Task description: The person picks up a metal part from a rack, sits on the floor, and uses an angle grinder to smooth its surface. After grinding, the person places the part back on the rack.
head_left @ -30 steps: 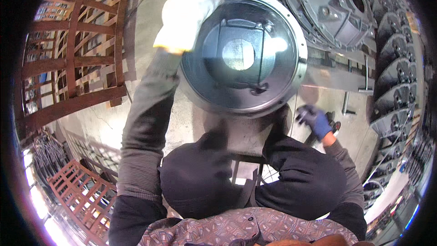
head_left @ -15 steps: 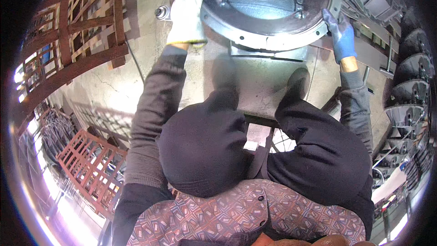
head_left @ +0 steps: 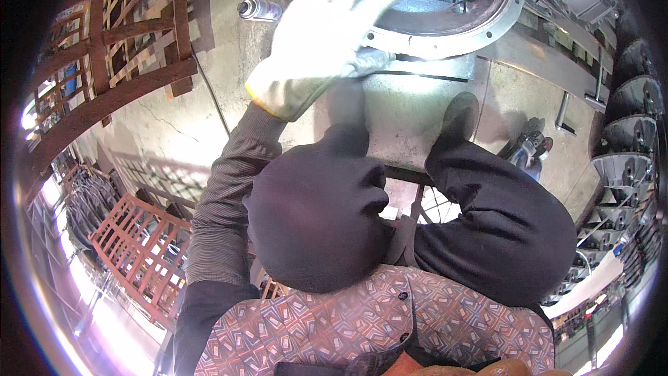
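My left hand (head_left: 327,35), in a white glove with a yellow-edged cuff, reaches over the near left rim of a large round metal housing (head_left: 445,47). Its fingers are stretched out and washed out by bright light, and I see nothing held in them. The housing has a pale flange with bolt holes and a dark, glossy interior. Beside my right knee is a dark tool-like thing (head_left: 523,145). A blue patch against it looks like my right glove (head_left: 534,166), mostly hidden behind my leg. Whether its fingers grip the thing is unclear.
A spray can (head_left: 259,9) lies on the concrete floor left of the housing. Brown metal racks (head_left: 101,42) stand at the left. Several dark cone-shaped castings (head_left: 626,136) line the right side. A T-shaped bar (head_left: 562,115) lies on the floor nearby.
My left hand has left the housing's left side and moved right and nearer, uncovering the spray can. My right hand has let go of the right rim, and its forearm has dropped from sight.
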The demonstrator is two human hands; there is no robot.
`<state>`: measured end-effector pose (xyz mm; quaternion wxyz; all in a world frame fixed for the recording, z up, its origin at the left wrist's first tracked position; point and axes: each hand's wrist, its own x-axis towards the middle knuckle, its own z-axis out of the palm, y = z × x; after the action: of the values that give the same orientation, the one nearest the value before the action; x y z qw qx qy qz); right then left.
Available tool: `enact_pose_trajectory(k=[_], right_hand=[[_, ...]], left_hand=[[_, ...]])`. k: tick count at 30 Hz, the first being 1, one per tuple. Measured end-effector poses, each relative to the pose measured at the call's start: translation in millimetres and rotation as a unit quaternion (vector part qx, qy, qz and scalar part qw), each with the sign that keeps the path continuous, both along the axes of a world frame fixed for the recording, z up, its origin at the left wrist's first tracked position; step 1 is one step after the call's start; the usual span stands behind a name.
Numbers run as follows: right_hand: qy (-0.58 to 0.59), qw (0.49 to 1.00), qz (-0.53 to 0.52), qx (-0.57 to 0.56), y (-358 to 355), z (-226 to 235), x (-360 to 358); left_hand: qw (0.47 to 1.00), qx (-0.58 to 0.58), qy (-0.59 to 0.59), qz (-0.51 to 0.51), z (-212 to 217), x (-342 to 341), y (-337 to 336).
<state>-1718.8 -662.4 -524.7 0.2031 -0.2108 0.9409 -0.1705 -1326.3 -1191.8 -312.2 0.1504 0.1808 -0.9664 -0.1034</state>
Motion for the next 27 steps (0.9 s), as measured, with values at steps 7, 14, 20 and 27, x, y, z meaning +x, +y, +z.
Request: enact_pose_trajectory(k=[7, 14, 20, 27], right_hand=[[-0.087, 0.977, -0.124, 0.152, 78.9, -9.0, 56.9], [-0.162, 0.967, -0.196, 0.026, 57.5, 15.4, 62.8], [-0.244, 0.905, -0.264, -0.229, -10.3, 118.5, 44.9], [-0.307, 0.857, -0.130, -0.394, -53.9, 331.4, 53.8]], left_hand=[[0.991, -0.096, -0.064, -0.062, -34.6, -6.6, -0.4], [0.993, -0.099, -0.055, -0.041, -36.9, -11.8, 10.9], [0.984, -0.056, -0.166, -0.019, -14.6, -16.8, 18.2], [0.976, 0.071, -0.189, 0.084, 107.5, -12.3, 0.5]])
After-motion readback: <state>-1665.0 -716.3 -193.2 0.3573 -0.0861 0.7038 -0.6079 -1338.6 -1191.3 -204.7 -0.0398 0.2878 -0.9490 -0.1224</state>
